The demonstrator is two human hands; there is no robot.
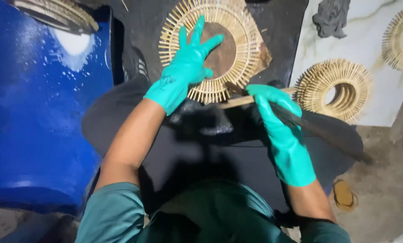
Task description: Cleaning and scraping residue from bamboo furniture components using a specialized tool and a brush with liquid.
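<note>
Your teal shirt (pixel 219 220) fills the bottom edge, and your two bare forearms run up from it to teal rubber gloves. To your left a blue drum (pixel 35 112) stands close beside your elbow, leaving little room on that side; to your right, white marbled tiles (pixel 372 54) carry two more sunburst rings of bamboo sticks (pixel 339 87) (pixel 402 38) and a grey rag (pixel 331 17), well apart from your hands. Your left hand (pixel 188 67) lies flat, fingers (pixel 197 31) spread apart, pressing on the round bamboo-stick sunburst frame (pixel 237 49) that rests on the black surface (pixel 282 27) ahead of you; the palm covers part of its dark centre disc (pixel 224 54). Your right hand (pixel 273 101) is angled inward, fingers closed around a wooden-handled brush (pixel 318 128), whose handle end touches the frame's lower rim while its dark bristles trail back to the right.
</note>
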